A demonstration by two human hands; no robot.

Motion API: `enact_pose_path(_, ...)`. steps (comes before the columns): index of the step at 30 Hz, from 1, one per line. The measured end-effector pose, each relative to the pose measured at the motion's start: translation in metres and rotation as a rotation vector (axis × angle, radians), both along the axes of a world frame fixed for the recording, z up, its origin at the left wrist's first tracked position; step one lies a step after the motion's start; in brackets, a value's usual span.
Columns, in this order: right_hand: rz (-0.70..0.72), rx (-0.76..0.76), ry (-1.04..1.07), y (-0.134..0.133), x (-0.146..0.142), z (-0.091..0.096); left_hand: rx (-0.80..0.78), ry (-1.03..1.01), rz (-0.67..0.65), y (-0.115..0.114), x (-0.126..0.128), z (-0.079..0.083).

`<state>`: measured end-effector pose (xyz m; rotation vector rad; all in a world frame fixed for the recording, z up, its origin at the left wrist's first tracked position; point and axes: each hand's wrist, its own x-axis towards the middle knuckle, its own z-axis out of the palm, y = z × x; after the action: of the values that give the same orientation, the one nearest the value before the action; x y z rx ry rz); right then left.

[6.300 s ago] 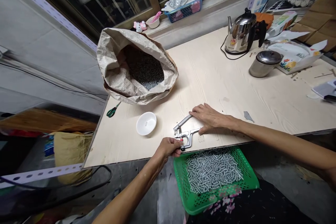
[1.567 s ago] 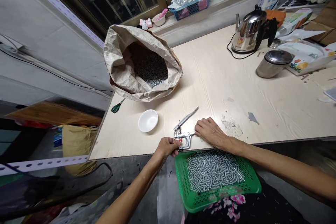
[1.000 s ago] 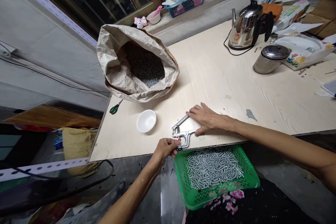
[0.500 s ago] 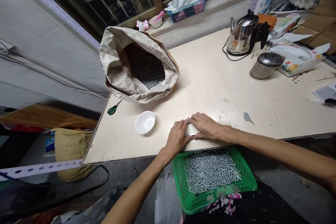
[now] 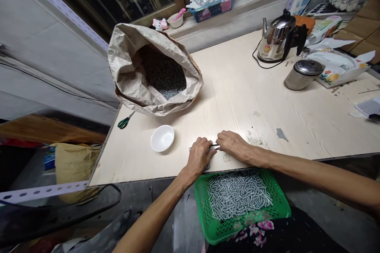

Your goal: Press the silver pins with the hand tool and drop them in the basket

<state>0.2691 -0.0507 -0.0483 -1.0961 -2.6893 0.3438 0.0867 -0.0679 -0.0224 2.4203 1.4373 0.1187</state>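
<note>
At the table's front edge, my left hand (image 5: 199,155) is closed over thin silvery metal strips (image 5: 214,147), its fingers curled down on them. From the other side my right hand (image 5: 234,145) pinches the strips' right end with its fingertips. Both hands rest low on the tabletop, and much of the metal lies hidden under the left palm. Just below, a green basket (image 5: 204,221) holds many silvery screws (image 5: 240,193). A white bowl (image 5: 162,138) stands to the left of my left hand.
A large open sack (image 5: 127,67) with dark metal pieces inside stands at the back left. Green-handled scissors (image 5: 124,121) lie near the left edge. A steel kettle (image 5: 274,41) and a lidded metal cup (image 5: 303,75) stand at the right. Grey scrap (image 5: 281,134) lies beyond my right arm.
The two metal strips were apart with a gap between them; now they lie close together. My right hand has drawn its thumb in, and the view has shifted slightly.
</note>
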Motion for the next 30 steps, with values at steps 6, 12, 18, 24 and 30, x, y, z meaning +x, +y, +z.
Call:
enact_pose_path(6, 0.003, 0.030, 0.009, 0.000, 0.002, -0.004, 0.012, 0.034, 0.037, -0.002, 0.003, -0.001)
enact_pose_path(12, -0.021, 0.107, 0.129, -0.013, 0.008, 0.003, 0.193, -0.247, 0.264, -0.015, -0.017, 0.008)
enact_pose_path(18, -0.008, 0.108, 0.106, -0.020, -0.008, -0.014, 0.134, -0.340, 0.652, -0.029, -0.049, 0.019)
enact_pose_path(24, 0.019, 0.128, 0.140, -0.012, -0.009, -0.024, 0.030, -0.338, 0.771, -0.042, -0.061, 0.012)
enact_pose_path(30, 0.027, 0.122, 0.104, -0.014, -0.008, -0.026, -0.225, -0.165, 0.718, -0.041, -0.050, 0.008)
